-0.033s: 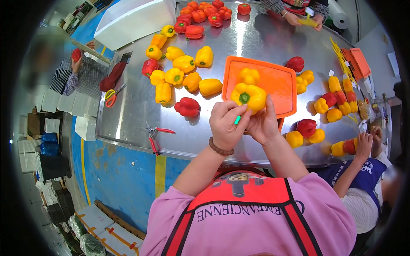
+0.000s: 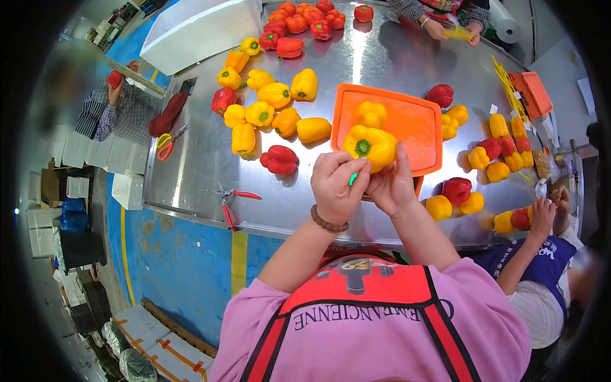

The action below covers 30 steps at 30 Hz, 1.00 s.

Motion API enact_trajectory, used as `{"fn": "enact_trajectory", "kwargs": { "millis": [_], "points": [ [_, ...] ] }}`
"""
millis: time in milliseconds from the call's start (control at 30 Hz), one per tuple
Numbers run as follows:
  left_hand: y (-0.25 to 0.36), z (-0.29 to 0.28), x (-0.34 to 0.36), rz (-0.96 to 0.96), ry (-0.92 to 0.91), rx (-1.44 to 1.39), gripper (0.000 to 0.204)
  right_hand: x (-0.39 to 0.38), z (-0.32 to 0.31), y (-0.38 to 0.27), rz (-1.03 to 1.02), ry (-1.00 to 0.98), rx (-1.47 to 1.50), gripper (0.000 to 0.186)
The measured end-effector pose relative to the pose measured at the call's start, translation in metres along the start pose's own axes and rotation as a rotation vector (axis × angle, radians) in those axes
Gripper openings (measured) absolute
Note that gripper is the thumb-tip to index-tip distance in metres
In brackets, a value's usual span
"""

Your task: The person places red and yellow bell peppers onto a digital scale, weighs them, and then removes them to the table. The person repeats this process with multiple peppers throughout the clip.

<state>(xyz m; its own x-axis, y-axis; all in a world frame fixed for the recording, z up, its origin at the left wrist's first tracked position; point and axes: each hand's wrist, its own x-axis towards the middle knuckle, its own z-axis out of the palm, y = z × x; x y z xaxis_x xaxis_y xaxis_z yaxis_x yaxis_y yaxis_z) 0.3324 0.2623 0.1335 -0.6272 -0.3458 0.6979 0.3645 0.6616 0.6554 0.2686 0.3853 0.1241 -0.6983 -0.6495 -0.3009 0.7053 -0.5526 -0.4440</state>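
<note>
My left hand (image 2: 336, 188) is closed around a small green object (image 2: 353, 178), its fingertips at the stem side of a yellow pepper (image 2: 377, 148). My right hand (image 2: 391, 184) grips that pepper from the right and below, over an orange tray (image 2: 412, 114), where another yellow pepper (image 2: 371, 111) lies. Several yellow peppers (image 2: 275, 94) are spread left of the tray, with a red pepper (image 2: 278, 159) nearest my left hand. Red-handled pruners (image 2: 229, 207) lie near the table's front edge.
The steel table (image 2: 184, 197) also carries a white foam box (image 2: 191, 32), scissors (image 2: 167, 145) and more peppers (image 2: 499, 149). Co-workers' hands appear at far left (image 2: 116, 92), top right (image 2: 439, 28) and right (image 2: 542, 216). Blue floor (image 2: 165, 267) shows below the table.
The yellow pepper in my hands has shifted very slightly, and the hand of the co-worker at far left has moved a little. Otherwise the view looks the same.
</note>
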Motion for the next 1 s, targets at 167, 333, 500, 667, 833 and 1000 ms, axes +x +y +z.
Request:
{"fn": "enact_trajectory", "kwargs": {
  "millis": [167, 333, 500, 667, 833, 1000],
  "points": [
    [-0.008, -0.008, 0.003, -0.172, 0.048, -0.064, 0.01, -0.003, -0.012, 0.002, 0.02, -0.006, 0.055, 0.061],
    [-0.028, -0.016, 0.003, -0.602, -0.004, -0.572, 0.009, -0.01, -0.011, -0.002, 0.058, -0.044, 0.013, 0.065],
    [-0.015, -0.008, 0.008, -0.677, -0.06, -0.667, 0.024, -0.014, -0.008, -0.001, 0.022, -0.103, -0.151, 0.07],
    [-0.035, -0.021, 0.006, -0.783, 0.004, -0.708, 0.027, -0.014, -0.011, -0.004, -0.086, -0.087, -0.266, 0.074],
    [-0.093, -0.1, -0.002, -0.712, 0.385, -0.417, 0.025, 0.012, -0.067, -0.06, -0.646, 0.079, -0.894, 0.074],
    [-0.176, -0.243, -0.062, -0.654, 0.48, 0.504, 0.045, 0.017, -0.089, -0.12, -0.777, 0.44, -1.725, 0.08]
  ]
}}
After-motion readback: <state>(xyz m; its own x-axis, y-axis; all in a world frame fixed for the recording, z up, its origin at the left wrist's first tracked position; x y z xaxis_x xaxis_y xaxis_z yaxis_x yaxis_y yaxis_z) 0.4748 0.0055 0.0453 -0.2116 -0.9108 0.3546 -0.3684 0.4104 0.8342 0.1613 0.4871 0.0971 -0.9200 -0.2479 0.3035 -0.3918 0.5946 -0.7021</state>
